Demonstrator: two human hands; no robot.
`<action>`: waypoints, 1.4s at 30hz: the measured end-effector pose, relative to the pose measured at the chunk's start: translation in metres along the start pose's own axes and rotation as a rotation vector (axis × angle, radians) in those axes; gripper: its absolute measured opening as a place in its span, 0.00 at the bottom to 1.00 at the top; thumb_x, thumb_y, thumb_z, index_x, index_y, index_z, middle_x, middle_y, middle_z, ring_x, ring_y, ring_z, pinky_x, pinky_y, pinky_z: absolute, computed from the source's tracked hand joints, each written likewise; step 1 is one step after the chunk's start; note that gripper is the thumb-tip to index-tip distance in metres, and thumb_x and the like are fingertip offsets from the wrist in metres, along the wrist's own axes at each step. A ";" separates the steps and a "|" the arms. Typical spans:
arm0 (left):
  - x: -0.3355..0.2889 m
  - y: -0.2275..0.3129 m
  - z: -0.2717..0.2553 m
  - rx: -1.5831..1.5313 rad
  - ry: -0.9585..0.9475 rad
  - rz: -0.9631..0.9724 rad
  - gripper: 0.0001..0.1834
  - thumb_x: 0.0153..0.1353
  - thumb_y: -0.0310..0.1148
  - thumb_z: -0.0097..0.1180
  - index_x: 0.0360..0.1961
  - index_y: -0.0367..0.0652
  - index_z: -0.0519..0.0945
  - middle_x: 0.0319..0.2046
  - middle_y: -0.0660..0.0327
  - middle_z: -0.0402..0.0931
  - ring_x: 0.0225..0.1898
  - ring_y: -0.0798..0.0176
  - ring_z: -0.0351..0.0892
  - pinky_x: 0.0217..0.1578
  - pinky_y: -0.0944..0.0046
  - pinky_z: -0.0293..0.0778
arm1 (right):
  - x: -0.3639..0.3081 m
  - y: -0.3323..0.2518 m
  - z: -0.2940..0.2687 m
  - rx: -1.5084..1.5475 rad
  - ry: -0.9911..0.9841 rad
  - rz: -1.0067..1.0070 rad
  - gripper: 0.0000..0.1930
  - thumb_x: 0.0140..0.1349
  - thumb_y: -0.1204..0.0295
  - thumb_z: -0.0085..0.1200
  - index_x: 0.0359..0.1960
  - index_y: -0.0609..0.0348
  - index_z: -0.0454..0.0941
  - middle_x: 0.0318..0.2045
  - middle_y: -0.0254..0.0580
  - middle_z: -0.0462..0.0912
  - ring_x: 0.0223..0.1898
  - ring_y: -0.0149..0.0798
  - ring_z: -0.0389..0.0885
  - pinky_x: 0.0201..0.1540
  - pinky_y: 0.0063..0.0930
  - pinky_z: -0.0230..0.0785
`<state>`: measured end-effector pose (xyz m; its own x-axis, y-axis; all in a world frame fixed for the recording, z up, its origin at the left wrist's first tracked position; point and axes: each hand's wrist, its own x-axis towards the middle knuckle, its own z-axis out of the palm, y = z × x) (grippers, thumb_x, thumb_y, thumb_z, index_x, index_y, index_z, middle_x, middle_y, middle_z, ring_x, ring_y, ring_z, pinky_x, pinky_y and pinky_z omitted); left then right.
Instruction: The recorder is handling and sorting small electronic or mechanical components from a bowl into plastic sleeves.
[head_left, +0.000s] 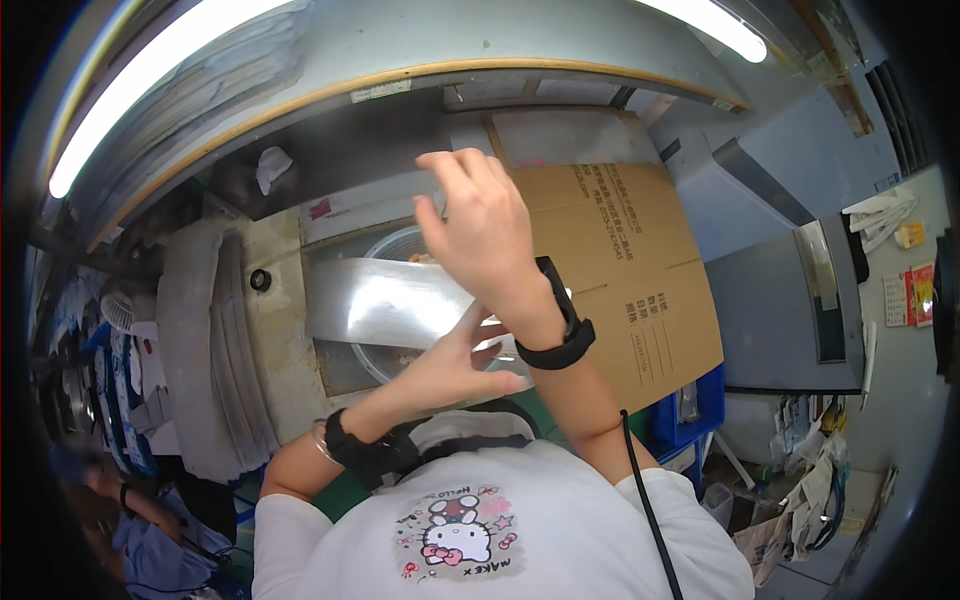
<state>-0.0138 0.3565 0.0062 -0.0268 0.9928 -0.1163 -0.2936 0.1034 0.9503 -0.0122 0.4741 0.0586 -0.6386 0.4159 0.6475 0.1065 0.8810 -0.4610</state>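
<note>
My right hand (482, 215) is raised over the far middle of the bench, fingers loosely bent and thumb apart, with nothing visible between them. Below it, my left hand (465, 360) has its thumb stretched out and fingers apart; some fingertips pass beside my right wrist, so whether they touch it I cannot tell. A shiny silvery strip (375, 305) lies across a round clear tub (368, 352), its right end close to both hands. Small orange bits in the tub are mostly hidden. Black bands circle both my wrists.
A brown cardboard sheet (650, 260) covers the bench's right side, with a blue bin (705, 405) beside it. Stacked grey sheets (200, 350) and a small black ring (260, 280) are at left. A shelf edge (420, 70) spans above. Another person (165, 530) sits lower left.
</note>
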 end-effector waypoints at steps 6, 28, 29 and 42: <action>0.002 0.017 0.022 -0.253 0.212 0.015 0.34 0.45 0.30 0.54 0.51 0.32 0.50 0.47 0.56 0.56 0.48 0.65 0.59 0.47 0.67 0.58 | 0.000 0.005 0.022 -0.121 0.079 -0.093 0.09 0.37 0.79 0.47 0.25 0.61 0.69 0.24 0.40 0.68 0.28 0.38 0.65 0.30 0.28 0.58; 0.008 0.003 0.036 -0.467 0.341 -0.017 0.39 0.47 0.34 0.51 0.57 0.50 0.42 0.46 0.62 0.56 0.47 0.69 0.57 0.47 0.67 0.54 | -0.003 -0.014 0.042 0.022 0.155 -0.240 0.08 0.34 0.79 0.48 0.22 0.59 0.68 0.18 0.37 0.66 0.24 0.36 0.64 0.26 0.25 0.57; 0.008 0.003 0.036 -0.459 0.329 -0.015 0.40 0.47 0.34 0.51 0.56 0.44 0.41 0.47 0.59 0.56 0.47 0.67 0.58 0.47 0.68 0.55 | -0.002 -0.014 0.042 0.023 0.153 -0.241 0.08 0.34 0.79 0.48 0.22 0.59 0.68 0.18 0.37 0.66 0.24 0.36 0.64 0.26 0.25 0.57; 0.010 0.011 0.032 -0.483 0.295 -0.144 0.39 0.45 0.40 0.54 0.54 0.39 0.47 0.44 0.57 0.59 0.44 0.66 0.62 0.42 0.67 0.61 | 0.012 -0.011 0.032 1.265 -0.005 0.531 0.05 0.48 0.80 0.42 0.27 0.63 0.69 0.17 0.35 0.72 0.19 0.24 0.70 0.21 0.15 0.62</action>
<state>0.0133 0.3695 0.0252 -0.1989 0.9050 -0.3759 -0.7144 0.1287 0.6878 -0.0457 0.4623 0.0521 -0.7428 0.6325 0.2196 -0.4225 -0.1884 -0.8866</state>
